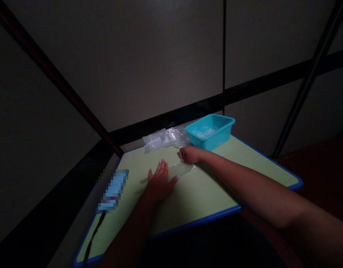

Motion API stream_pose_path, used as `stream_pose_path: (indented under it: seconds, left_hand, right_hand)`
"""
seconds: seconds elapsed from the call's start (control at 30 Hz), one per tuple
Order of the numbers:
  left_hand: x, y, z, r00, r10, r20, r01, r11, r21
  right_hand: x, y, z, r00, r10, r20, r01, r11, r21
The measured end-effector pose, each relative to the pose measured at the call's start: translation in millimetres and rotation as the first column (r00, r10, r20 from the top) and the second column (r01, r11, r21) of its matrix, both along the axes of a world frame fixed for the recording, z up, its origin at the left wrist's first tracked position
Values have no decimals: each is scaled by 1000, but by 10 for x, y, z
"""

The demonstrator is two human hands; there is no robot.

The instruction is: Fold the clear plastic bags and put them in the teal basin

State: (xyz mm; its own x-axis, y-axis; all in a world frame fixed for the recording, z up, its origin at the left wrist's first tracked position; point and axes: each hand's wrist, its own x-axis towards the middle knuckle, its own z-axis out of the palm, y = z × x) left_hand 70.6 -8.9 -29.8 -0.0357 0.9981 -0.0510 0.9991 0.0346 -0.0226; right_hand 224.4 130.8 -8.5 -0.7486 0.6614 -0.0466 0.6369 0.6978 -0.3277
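Clear film (183, 169) was covered by the splayed left hand (159, 183); beyond the right hand (190, 154)'s curled fingers, hold unclear, a basin (220, 137) and crumpled plastic (167, 138) were set.

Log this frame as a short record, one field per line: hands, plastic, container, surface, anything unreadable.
left hand: spread flat on clear film
right hand: fingers curled by the film's far edge; grip unclear
film: thin, on the table
plastic bundle: crumpled, beside basin
basin: turquoise; contents unclear
table: pale green, blue edge
unreadable: pixelated blue item, left side
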Motion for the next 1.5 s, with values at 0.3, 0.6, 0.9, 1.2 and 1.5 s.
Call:
stream_pose_path:
  seconds: [0.3, 0.6, 0.9, 1.2, 1.5]
  left_hand:
    - [-94, -2, 42, 1000, -26, 14, 23, 986, 164]
    - [-85, 4, 2, 985, -169, 32, 171, 984, -55]
    - [-101, 16, 8, 985, -166, 42, 169, 981, -93]
    - [-86, 21, -28, 986, -167, 14, 167, 981, -95]
    - [-62, 39, -29, 993, -85, 76, 85, 996, -4]
  right_hand:
    - [15, 15, 15, 1000, 17, -10, -17, 999, -29]
    - [62, 30, 62, 995, 71, -77, -79, 991, -109]
    - [47, 23, 75, 930, 25, -367, -183, 897, -403]
    - [-23, 9, -12, 738, -231, -633, -312, 715, -625]
    - [-74, -33, -24, 625, -516, -586, -418, 413, -809]
